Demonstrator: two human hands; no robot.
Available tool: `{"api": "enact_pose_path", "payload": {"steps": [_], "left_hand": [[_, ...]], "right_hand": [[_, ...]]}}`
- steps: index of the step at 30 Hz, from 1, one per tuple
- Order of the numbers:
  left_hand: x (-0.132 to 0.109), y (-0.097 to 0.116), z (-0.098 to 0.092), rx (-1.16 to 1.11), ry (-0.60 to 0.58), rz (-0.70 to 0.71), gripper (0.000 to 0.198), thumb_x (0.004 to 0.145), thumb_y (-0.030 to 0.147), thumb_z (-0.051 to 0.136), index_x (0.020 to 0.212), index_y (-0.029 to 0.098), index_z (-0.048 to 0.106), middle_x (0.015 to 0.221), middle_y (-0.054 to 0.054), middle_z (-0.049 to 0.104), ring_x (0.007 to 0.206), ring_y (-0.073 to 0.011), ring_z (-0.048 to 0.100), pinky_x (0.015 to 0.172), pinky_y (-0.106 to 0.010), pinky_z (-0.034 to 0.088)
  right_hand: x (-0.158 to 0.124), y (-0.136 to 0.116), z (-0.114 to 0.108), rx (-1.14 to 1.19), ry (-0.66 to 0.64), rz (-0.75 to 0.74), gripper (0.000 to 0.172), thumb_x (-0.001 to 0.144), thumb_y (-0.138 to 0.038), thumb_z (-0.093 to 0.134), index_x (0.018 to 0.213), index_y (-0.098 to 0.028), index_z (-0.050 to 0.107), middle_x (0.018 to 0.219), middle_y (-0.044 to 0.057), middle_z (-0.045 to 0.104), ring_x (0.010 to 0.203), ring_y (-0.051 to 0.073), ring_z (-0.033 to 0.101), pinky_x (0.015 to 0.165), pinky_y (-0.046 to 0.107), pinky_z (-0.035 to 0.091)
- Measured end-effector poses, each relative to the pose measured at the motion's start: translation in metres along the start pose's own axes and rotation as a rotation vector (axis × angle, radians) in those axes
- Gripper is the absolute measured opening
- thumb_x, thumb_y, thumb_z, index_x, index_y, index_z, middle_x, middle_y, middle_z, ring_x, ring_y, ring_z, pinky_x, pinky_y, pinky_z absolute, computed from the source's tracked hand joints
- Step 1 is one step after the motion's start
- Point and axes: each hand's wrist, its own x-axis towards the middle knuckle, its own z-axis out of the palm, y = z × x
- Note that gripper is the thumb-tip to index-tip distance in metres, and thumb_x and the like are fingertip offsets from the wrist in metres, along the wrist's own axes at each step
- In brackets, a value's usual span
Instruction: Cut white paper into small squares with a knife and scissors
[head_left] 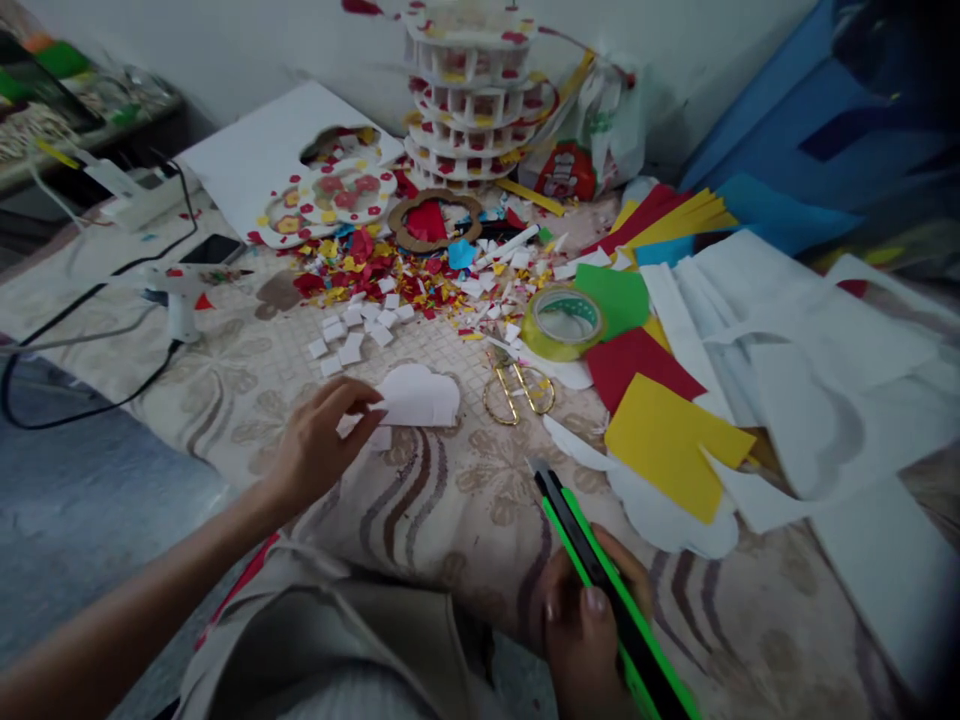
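My left hand (319,435) is closed, with thumb and forefinger pinched at the left edge of a white scalloped cutout (421,396) of paper or foam board lying on the table. A small white square (380,438) lies just below that edge. In my right hand (592,610) is a green and black utility knife (581,540), its blade tip out and pointing up and to the left. The knife is held apart from the cutout. Between them, a bit farther back, lie gold-handled scissors (517,388).
Several small white squares (350,347) and coloured scraps (367,262) spread behind. Tape (562,318) and coloured sheets (667,440) lie right. A tiered paper model (472,100) stands at the back. Left are a glue gun (180,305), its cable, and a phone (212,250).
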Motion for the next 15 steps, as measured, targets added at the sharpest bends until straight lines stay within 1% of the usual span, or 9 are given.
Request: {"api": "enact_pose_path", "payload": {"steps": [1,3,5,7,9,13,15], "left_hand": [[-0.013,-0.003,0.002,0.024,-0.029,-0.017,0.012,0.091,0.028,0.055,0.096,0.018,0.057,0.087,-0.004,0.061,0.075,-0.0153,0.062,0.070,-0.030,0.055],[-0.031,-0.006,0.007,0.061,-0.063,-0.034,0.021,0.089,0.031,0.058,0.105,0.019,0.057,0.098,-0.006,0.061,0.084,-0.0183,0.063,0.078,-0.034,0.056],[-0.041,-0.007,0.012,0.078,-0.070,-0.042,0.026,0.088,0.034,0.059,0.110,0.021,0.057,0.106,-0.007,0.060,0.094,-0.0213,0.063,0.085,-0.037,0.055],[-0.044,-0.007,0.017,0.068,-0.059,-0.049,0.024,0.089,0.033,0.058,0.110,0.022,0.058,0.107,-0.007,0.060,0.099,-0.0223,0.062,0.088,-0.037,0.054],[-0.045,-0.006,0.019,0.042,-0.046,-0.044,0.021,0.090,0.032,0.056,0.109,0.023,0.059,0.105,-0.007,0.060,0.098,-0.0217,0.062,0.088,-0.036,0.054],[-0.048,-0.006,0.017,-0.013,-0.046,-0.022,0.016,0.091,0.030,0.054,0.103,0.021,0.059,0.104,-0.006,0.061,0.097,-0.0203,0.062,0.088,-0.035,0.053],[-0.049,-0.007,0.012,-0.050,-0.069,-0.025,0.015,0.091,0.028,0.055,0.102,0.021,0.058,0.102,-0.005,0.061,0.095,-0.0185,0.062,0.085,-0.032,0.054]], "right_hand": [[0.001,0.000,0.001,0.044,0.005,0.027,0.036,0.092,-0.042,0.048,0.124,-0.026,0.047,0.063,-0.004,0.053,0.042,0.013,0.044,0.037,0.024,0.036],[0.002,-0.001,0.003,0.095,0.009,0.019,0.033,0.090,-0.040,0.051,0.119,-0.026,0.050,0.061,-0.004,0.053,0.042,0.012,0.043,0.037,0.022,0.034],[0.003,-0.002,0.004,0.130,0.010,-0.013,0.031,0.088,-0.038,0.054,0.116,-0.026,0.051,0.060,-0.005,0.053,0.042,0.011,0.042,0.037,0.021,0.033],[0.004,-0.003,0.006,0.129,0.015,0.004,0.032,0.088,-0.037,0.055,0.117,-0.025,0.052,0.062,-0.005,0.055,0.044,0.010,0.042,0.039,0.021,0.035],[0.005,-0.003,0.006,0.117,0.032,0.020,0.034,0.088,-0.036,0.054,0.120,-0.024,0.051,0.065,-0.004,0.057,0.046,0.010,0.043,0.041,0.021,0.037],[0.007,-0.001,0.006,0.096,0.045,-0.072,0.040,0.086,-0.037,0.056,0.122,-0.020,0.052,0.058,-0.005,0.054,0.040,0.009,0.041,0.037,0.020,0.033],[0.006,-0.001,0.004,0.039,0.063,-0.086,0.039,0.086,-0.037,0.057,0.120,-0.020,0.053,0.059,-0.004,0.057,0.041,0.009,0.044,0.038,0.020,0.034]]}}
